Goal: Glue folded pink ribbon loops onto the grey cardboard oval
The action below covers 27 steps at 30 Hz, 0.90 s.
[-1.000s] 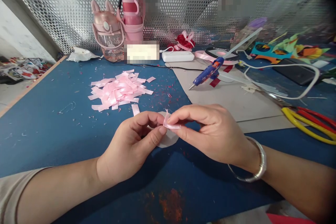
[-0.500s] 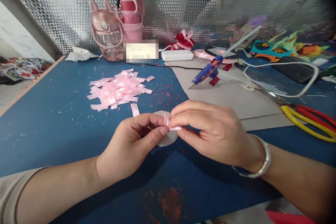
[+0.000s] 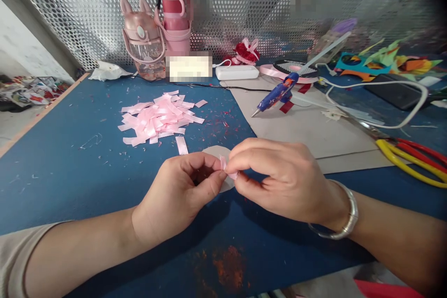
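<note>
My left hand (image 3: pixel 178 195) and my right hand (image 3: pixel 282 179) meet over the blue table (image 3: pixel 70 167). Both pinch one small pink ribbon piece (image 3: pixel 224 163) between thumb and fingertips, and most of it is hidden by my fingers. A pale round disc (image 3: pixel 218 152) lies on the table just behind and under the fingertips. One loose pink strip (image 3: pixel 181 145) lies a little to the left of it. A heap of cut pink ribbon strips (image 3: pixel 159 118) sits farther back on the left.
A blue glue gun (image 3: pixel 277 94) rests on grey card (image 3: pixel 314 135) at the right. Yellow and red scissors (image 3: pixel 412 156) lie at the right edge. Two pink bottles (image 3: pixel 157 28), a white power bank (image 3: pixel 236 72) and coloured paper scraps (image 3: pixel 380 63) line the perforated back wall.
My right fingers have closed further over the ribbon piece, folding it smaller, so less of it shows. Both hands stay at the same spot.
</note>
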Available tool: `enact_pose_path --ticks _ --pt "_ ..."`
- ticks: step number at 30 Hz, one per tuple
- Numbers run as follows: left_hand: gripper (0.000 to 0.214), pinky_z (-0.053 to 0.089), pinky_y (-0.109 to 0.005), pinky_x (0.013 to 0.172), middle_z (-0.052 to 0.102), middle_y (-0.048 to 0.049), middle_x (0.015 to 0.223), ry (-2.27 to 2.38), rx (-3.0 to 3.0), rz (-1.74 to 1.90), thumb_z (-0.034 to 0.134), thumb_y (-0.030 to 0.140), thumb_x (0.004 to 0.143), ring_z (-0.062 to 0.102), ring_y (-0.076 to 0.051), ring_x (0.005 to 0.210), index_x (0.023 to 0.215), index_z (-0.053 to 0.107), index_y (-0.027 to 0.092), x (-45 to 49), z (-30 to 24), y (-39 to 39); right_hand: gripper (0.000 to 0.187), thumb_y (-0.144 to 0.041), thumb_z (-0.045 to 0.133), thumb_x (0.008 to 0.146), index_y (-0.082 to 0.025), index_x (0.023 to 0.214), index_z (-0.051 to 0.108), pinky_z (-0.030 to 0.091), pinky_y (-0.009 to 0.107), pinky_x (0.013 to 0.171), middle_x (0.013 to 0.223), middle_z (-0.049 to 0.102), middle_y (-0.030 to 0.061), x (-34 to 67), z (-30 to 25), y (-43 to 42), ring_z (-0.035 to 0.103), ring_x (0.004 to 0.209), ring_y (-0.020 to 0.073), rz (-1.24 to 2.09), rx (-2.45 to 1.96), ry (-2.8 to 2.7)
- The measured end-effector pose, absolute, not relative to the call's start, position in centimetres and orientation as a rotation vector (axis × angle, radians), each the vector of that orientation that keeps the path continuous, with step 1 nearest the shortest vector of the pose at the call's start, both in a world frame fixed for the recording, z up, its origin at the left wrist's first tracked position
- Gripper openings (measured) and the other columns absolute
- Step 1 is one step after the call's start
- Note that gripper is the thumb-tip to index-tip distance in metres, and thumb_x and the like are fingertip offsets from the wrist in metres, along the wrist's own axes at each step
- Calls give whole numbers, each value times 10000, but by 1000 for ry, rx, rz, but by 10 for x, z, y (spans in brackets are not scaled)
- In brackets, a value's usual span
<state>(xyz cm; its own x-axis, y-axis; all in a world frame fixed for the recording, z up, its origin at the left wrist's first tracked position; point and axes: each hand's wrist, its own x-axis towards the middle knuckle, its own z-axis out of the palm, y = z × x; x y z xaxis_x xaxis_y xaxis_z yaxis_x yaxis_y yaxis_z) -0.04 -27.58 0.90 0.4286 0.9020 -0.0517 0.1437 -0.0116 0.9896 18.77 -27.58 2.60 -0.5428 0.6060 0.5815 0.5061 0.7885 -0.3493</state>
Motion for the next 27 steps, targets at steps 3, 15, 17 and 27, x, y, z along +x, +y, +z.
enact_pose_path --ticks 3,15,17,27 --pt "181 410 -211 549 597 -2 675 995 1480 763 617 317 859 474 -103 594 806 643 146 -1 10 -277 195 -6 565 801 -192 775 617 515 190 660 794 710 -2 185 26 -277 649 713 87 276 -831 -2189" --pt "93 456 -183 557 679 18 675 1037 1635 1002 678 255 857 564 -93 591 797 678 183 -5 5 -280 460 -209 745 694 -175 1117 569 562 283 780 929 667 32 186 27 -276 646 828 153 691 -1074 -2059" --pt "72 470 -171 560 701 23 680 1042 1695 1013 682 235 854 589 -88 588 798 686 189 -6 6 -280 480 -192 719 721 -155 1176 575 569 277 786 948 686 40 185 27 -276 661 841 149 783 -1089 -2068" --pt "88 487 -156 535 727 11 665 1146 1792 990 686 230 832 628 -98 570 762 707 182 -6 8 -280 75 -105 686 790 -172 804 716 538 158 656 765 726 -9 182 33 -276 658 666 80 724 -1048 -1993"
